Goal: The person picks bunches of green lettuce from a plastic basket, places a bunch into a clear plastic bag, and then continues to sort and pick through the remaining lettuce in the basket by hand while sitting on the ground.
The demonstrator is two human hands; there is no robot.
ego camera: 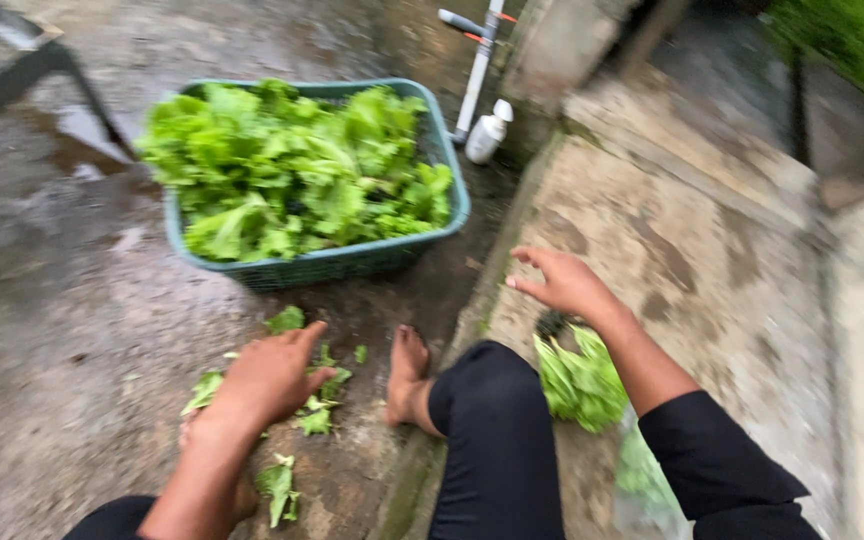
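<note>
At lower left of the frame the left hand (270, 378) rests spread over torn lettuce scraps (314, 418) on the wet ground, below a full teal basket (352, 262), while the right hand (564, 284) hovers open above a lettuce bunch (580, 385) beside a bare foot (407, 372).

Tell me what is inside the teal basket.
The teal basket is heaped with green leafy lettuce, rising above its rim. The leaves cover its floor and anything lying beneath them, so nothing else can be made out inside.
</note>
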